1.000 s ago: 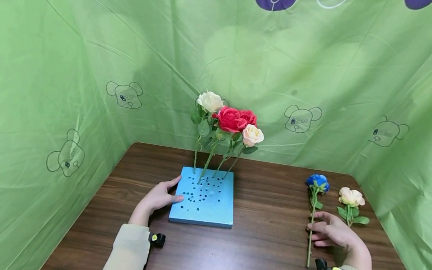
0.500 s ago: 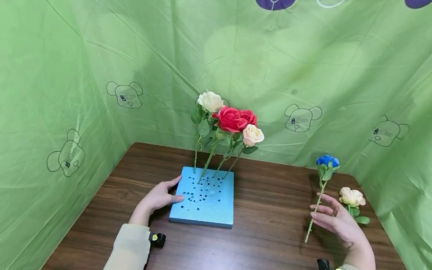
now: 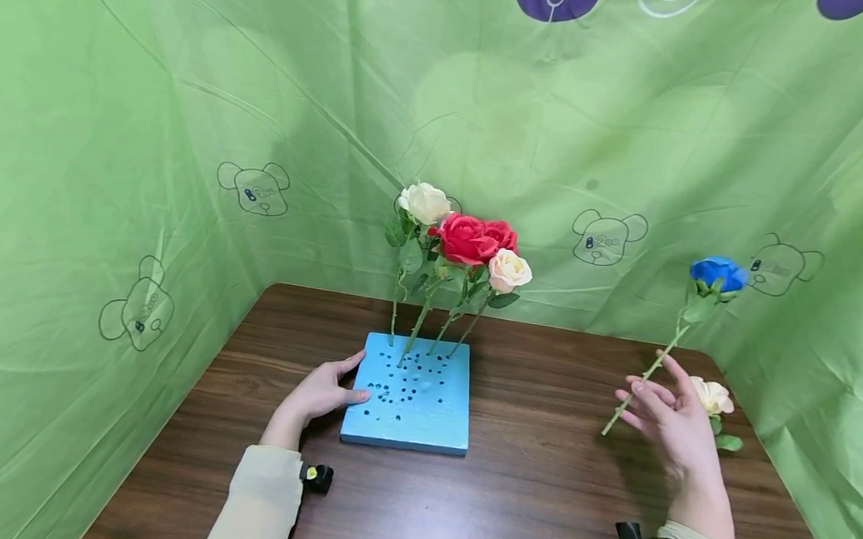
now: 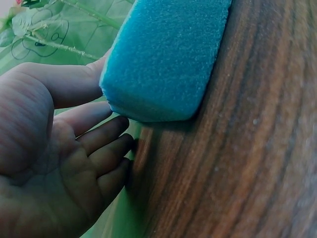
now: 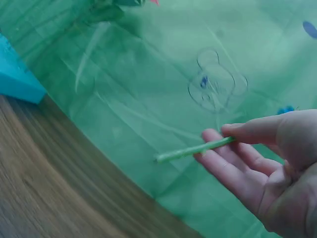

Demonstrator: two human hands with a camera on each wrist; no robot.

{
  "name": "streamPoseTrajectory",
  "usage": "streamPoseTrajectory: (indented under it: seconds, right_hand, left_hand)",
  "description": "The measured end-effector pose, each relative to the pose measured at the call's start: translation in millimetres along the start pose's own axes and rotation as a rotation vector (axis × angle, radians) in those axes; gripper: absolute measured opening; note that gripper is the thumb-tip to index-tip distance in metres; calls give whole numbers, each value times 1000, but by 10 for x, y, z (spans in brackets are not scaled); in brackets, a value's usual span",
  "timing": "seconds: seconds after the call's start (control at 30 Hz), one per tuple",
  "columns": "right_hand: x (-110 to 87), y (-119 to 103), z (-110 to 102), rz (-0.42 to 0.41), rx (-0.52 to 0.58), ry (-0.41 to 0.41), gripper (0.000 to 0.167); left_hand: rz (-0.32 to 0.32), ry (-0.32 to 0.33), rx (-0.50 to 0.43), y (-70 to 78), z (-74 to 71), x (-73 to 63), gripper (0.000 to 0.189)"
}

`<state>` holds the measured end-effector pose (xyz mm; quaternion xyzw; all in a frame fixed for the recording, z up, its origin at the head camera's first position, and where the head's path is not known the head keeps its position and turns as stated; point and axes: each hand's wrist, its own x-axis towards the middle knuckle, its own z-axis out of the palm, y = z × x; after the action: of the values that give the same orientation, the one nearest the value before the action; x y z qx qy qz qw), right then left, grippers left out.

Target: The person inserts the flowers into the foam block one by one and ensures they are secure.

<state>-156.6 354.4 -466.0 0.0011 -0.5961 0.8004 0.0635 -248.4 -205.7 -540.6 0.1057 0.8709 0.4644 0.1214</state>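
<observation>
Green cloth [image 3: 563,112] behind desk [image 3: 538,469]
Right hand [image 3: 676,424] pinches blue rose [image 3: 718,274] near right edge; left hand [image 3: 318,393], fingers apart, touches block [image 3: 424,426]

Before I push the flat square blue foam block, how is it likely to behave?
The flat square blue foam block looks grainy, so it's probably light for its size. Lying flat on the brown wood-grain table, it would likely slide, not roll. The tall red, white and pale-pink roses in it may sway.
</observation>
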Motion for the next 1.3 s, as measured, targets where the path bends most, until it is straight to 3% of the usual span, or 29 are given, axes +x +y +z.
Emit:
streamPoseTrajectory:
  seconds: [0.17,0.47,0.7,0.83,1.3]
  right_hand:
    - [-8,-56,206,-93,54,17,89]
    - [-12,-83,553,-219,103,-41,101]
    - [-62,-64,840,-333,28,6,68]
    - [-86,-57,992,-369,-4,0,59]
    - [-186,102,1441,-352,-134,-67,40]
  left_hand:
    - [-14,-9,3,0,2,13,89]
    - [-10,-9,10,5,-20,6,89]
    - [-17,-16,7,6,-15,8,89]
    - [-18,-13,6,10,-13,7,89]
    - [-11,2,-16,14,4,0,88]
